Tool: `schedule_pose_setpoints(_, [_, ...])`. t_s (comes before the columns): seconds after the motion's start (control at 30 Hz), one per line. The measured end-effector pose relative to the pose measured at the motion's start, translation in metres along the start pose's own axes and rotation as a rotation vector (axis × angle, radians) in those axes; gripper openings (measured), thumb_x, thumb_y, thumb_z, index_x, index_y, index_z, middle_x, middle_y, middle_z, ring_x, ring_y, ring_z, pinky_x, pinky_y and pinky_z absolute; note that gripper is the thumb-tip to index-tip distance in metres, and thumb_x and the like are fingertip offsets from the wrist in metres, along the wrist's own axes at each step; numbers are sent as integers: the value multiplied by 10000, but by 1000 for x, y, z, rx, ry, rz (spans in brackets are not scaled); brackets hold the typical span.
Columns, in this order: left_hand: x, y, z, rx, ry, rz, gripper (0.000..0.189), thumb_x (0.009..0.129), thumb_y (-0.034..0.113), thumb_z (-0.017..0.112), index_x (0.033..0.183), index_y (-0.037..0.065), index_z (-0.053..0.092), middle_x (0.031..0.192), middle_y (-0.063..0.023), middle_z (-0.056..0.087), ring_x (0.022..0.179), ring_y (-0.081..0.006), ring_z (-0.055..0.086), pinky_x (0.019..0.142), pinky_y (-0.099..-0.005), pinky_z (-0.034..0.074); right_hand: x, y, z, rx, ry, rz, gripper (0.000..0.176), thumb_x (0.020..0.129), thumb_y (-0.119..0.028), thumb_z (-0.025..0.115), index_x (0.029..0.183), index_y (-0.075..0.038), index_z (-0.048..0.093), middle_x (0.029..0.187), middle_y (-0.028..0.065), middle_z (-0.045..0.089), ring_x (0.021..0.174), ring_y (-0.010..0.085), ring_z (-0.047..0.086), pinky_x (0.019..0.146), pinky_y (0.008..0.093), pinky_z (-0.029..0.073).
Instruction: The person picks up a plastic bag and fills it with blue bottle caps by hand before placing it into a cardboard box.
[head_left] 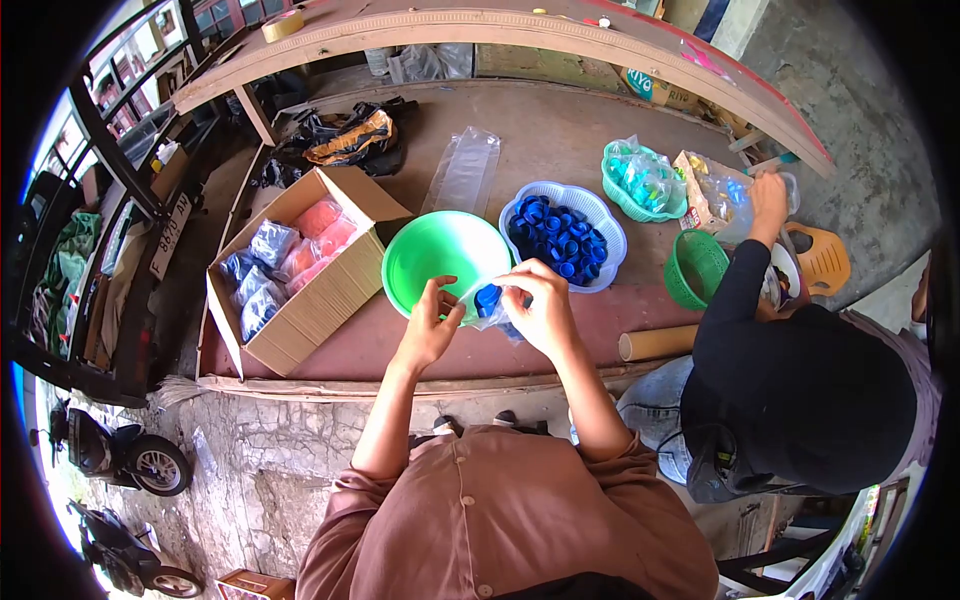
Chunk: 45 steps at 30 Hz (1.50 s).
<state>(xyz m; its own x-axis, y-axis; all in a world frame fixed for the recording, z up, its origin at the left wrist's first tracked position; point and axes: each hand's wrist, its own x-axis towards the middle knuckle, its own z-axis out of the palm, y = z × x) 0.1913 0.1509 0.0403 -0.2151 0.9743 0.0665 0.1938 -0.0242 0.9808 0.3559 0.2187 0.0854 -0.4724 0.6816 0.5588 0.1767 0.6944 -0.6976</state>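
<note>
My right hand (540, 302) pinches the upper edge of a clear plastic bag (497, 316) with blue pieces inside. Its fingers are pressed together beside the rim of a green bowl (447, 252). On the bag's other side is my left hand (433, 322), its fingers bent and partly apart at the bowl's near rim; whether it touches the bag is hard to tell. Blue caps (557, 238) fill a pale blue scalloped basket (611, 226) just right of the bowl. A cardboard box (318, 310) at the left holds bagged red and blue pieces (270, 243).
Flat clear bags (465, 172) lie behind the bowl. A turquoise basket (640, 210), a green basket (697, 270) and a cardboard tube (660, 343) are at the right. A co-worker in black (800, 400) sits there, one hand (768, 205) near plastic bags. A wooden shelf (480, 30) spans the back.
</note>
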Motion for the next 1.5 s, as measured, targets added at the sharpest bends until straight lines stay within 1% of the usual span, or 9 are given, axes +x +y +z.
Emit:
schedule_pose_setpoints(0.17, [5,37,-2,168,97,166,334,805,-7,500,1117,-35,384,620,-91,511,540,-152,498,542,-294,419,-14,8,-3,-385,-188,-20,208,683,98,536,829,8,653,825,126,515,634,232,532,581,306,454])
schedule_pose_setpoints(0.37, [12,61,-7,324,0,238,389,789,-3,524,1141,-35,361,598,-127,516,529,-210,510,545,-315,419,-11,3,-12,-257,-162,103,217,687,61,517,865,21,635,955,188,518,894,299,538,715,372,439])
schedule_pose_setpoints(0.53, [15,64,-12,350,-117,245,464,801,8,531,1212,-32,320,619,-132,535,566,-186,523,569,-299,425,1,-3,-26,-63,-429,79,204,704,46,551,895,20,618,836,156,579,782,290,585,675,342,455])
schedule_pose_setpoints(0.67, [0,73,-6,-366,-138,243,448,839,0,510,1244,-6,319,686,-41,474,633,-100,481,597,-252,414,4,-37,-35,-47,2,-45,126,741,9,604,865,15,622,748,123,574,613,224,564,575,310,453])
schedule_pose_setpoints(0.8, [11,40,-10,291,-121,248,446,833,-1,526,1241,15,344,669,-17,451,643,-81,477,614,-231,413,-14,19,3,-151,-169,-68,99,729,42,594,796,-11,644,718,87,586,597,209,566,546,311,446])
schedule_pose_setpoints(1.0, [14,46,-10,63,-173,239,413,828,5,511,1220,29,383,658,-60,481,593,-119,478,572,-264,404,-10,-8,-10,3,14,-21,128,712,30,615,828,-21,636,719,84,577,538,151,540,480,255,417])
schedule_pose_setpoints(1.07, [20,23,-7,664,-86,220,391,817,-6,499,1197,22,409,631,-59,449,564,-145,448,543,-276,391,-26,24,2,-146,-318,126,176,690,40,564,855,-12,593,782,146,579,677,300,592,613,360,474])
schedule_pose_setpoints(1.3, [32,54,-13,-481,-59,511,757,680,248,747,1281,7,354,1078,-94,498,1048,-180,455,893,-330,358,16,7,-27,453,-155,270,191,763,-43,632,951,-10,624,931,50,633,796,124,581,668,242,465])
schedule_pose_setpoints(1.5, [36,1,24,-200,-348,37,701,669,274,768,1219,1,429,1073,-76,551,1013,-177,502,914,-329,384,52,42,-27,1054,-215,734,279,773,-41,617,1044,-50,552,896,56,615,809,128,606,673,254,516])
